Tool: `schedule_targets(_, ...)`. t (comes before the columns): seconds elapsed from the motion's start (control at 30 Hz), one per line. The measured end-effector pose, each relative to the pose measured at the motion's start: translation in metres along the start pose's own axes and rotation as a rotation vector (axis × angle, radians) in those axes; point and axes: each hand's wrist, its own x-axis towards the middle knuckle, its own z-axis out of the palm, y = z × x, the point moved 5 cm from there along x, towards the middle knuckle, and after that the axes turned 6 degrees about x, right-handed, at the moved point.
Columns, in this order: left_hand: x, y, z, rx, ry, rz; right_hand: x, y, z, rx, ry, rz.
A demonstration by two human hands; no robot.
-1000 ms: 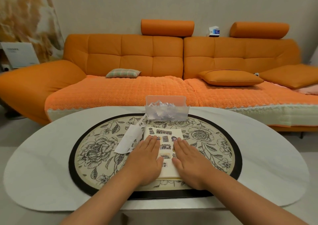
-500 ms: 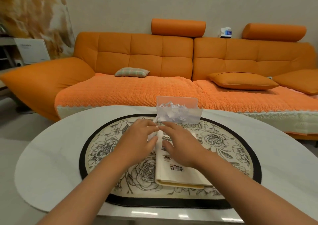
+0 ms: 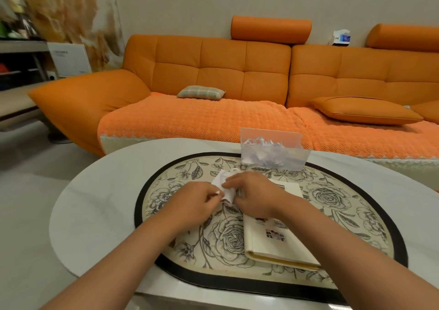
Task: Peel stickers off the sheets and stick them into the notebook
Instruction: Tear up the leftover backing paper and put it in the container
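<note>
An orange sofa [image 3: 237,72] runs along the back wall, with a plaid cushion [image 3: 201,93] on its seat. In front stands an oval white table [image 3: 95,203] carrying an oval floral mat [image 3: 344,203] with a black border. A clear box [image 3: 273,153] of paper scraps sits at the mat's far edge.

The notebook [image 3: 273,241] lies open on the right half of the mat, with printed stickers showing on its page.

Change of state: one second ago both hands lay flat on the notebook page, and the sticker sheet [image 3: 222,181] lay on the mat to the notebook's left. Now both hands are off the page and hold the sheet by the notebook's far-left corner.

- Left hand [image 3: 192,203]: thumb and forefinger pinch the sheet's near edge.
- Right hand [image 3: 256,195]: fingers curled over the sheet's right side, gripping it.

The sheet is bent between the hands. Judgement: pressing-down is finished and the next peel is starting. Whether a sticker has lifted cannot be told.
</note>
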Motion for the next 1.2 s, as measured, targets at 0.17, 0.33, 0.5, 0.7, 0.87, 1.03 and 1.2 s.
schedule_targets(0.17, -0.005, -0.016, -0.041, -0.336, 0.235, -0.097, -0.001, -0.007, -0.017, 0.262, 0.121, 0.028)
schedule_targets(0.33, -0.015, -0.018, -0.067, -0.399, 0.552, -0.073, -0.002, -0.015, -0.036, 0.616, 0.125, 0.078)
schedule_targets(0.5, -0.037, 0.029, -0.089, 0.157, 0.872, 0.371, -0.008, -0.016, -0.034, 0.850, 0.086, 0.232)
schedule_targets(0.7, -0.017, 0.024, -0.045, -0.130, 0.243, 0.129, -0.017, -0.016, -0.038, 1.158, -0.028, 0.214)
schedule_targets(0.87, -0.011, 0.021, -0.040, -0.291, 0.187, -0.065, -0.026, -0.012, -0.054, 0.703, 0.329, 0.246)
schedule_targets(1.03, -0.007, 0.022, -0.036, -0.524, 0.083, -0.112, -0.026, -0.020, -0.056, 0.580, 0.253, 0.088)
schedule_targets(1.2, -0.007, 0.025, -0.036, -0.610, -0.036, -0.121, -0.030, -0.003, -0.061, 0.603, 0.304, 0.212)
